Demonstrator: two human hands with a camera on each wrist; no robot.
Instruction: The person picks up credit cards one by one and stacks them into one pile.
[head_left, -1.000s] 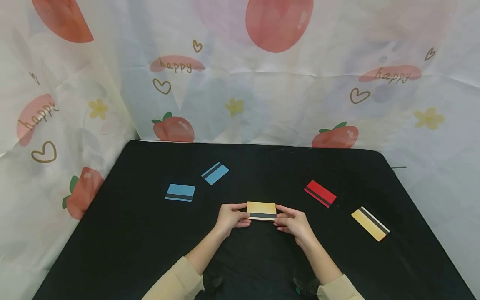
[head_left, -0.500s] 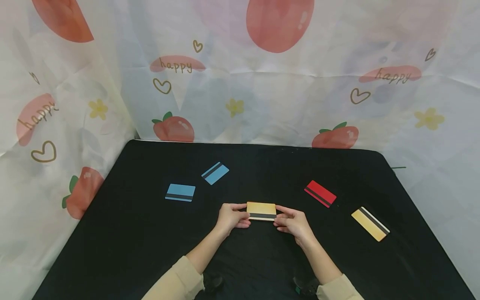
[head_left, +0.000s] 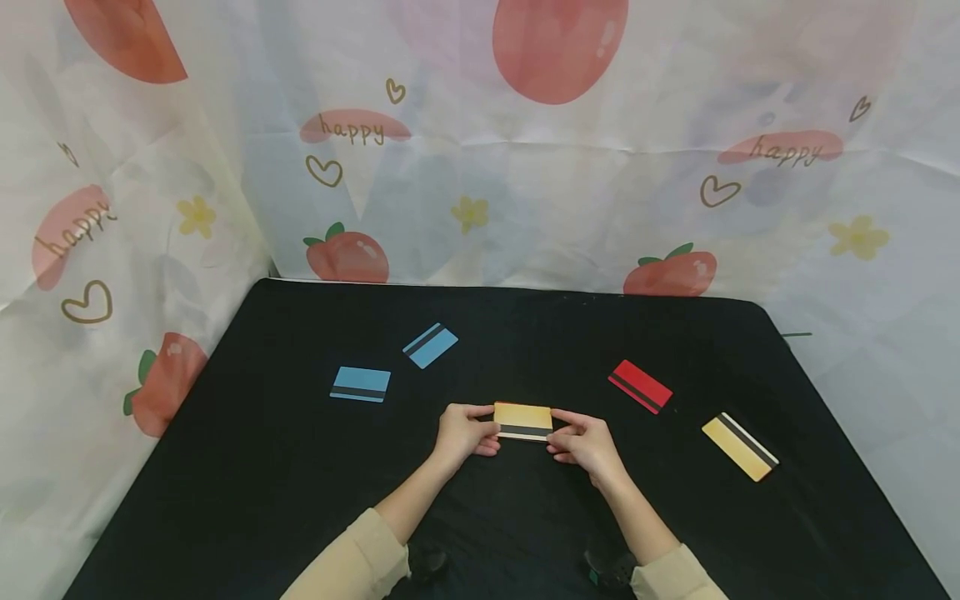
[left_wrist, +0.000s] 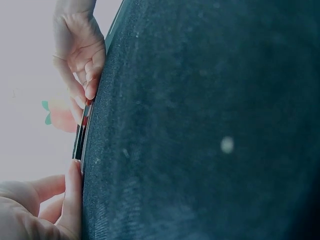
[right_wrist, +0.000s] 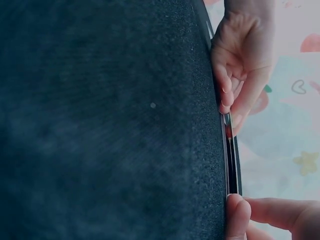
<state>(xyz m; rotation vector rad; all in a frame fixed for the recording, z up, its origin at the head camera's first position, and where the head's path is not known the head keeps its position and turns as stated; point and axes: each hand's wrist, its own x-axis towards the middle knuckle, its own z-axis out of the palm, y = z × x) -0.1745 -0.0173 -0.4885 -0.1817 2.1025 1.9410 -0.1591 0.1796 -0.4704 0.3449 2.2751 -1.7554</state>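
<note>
A gold card point(head_left: 522, 416) with a dark stripe lies level between my two hands, low over the black tabletop. My left hand point(head_left: 461, 433) pinches its left end, index finger at the far corner and thumb at the near one. The right hand point(head_left: 588, 446) grips the right end in the same way. In the left wrist view, the card edge point(left_wrist: 78, 142) shows side-on between the left hand point(left_wrist: 37, 212) and the right hand point(left_wrist: 82, 47). The right wrist view gives the edge a layered look, as of stacked cards point(right_wrist: 230, 165); their number cannot be told.
Two blue cards point(head_left: 360, 384) point(head_left: 431, 346) lie to the left on the black table point(head_left: 225, 475). A red card point(head_left: 640, 387) and another gold card point(head_left: 741, 447) lie to the right. A printed curtain point(head_left: 525, 192) hangs behind the table.
</note>
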